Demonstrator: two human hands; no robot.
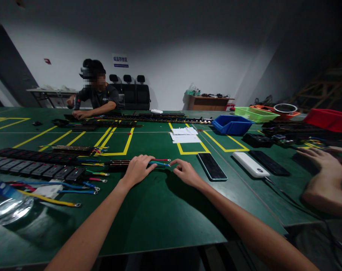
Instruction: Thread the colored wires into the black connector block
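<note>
My left hand lies over a slim black strip, its fingers closed around the end where the wires come out. Past its fingertips run a red wire and a blue wire, each ending in a metal ring terminal. At the tip of the blue wire, my right hand has its index finger and thumb bent together at the ring terminal. The contact there is too small to make out fully. Left of my hands are black segmented strips with red, blue, yellow and green leads ending in ring terminals.
A phone, a white power bank with a cable and a dark phone lie to the right. Another person's hands rest at the right edge. Papers and a blue bin are farther back. A co-worker works opposite.
</note>
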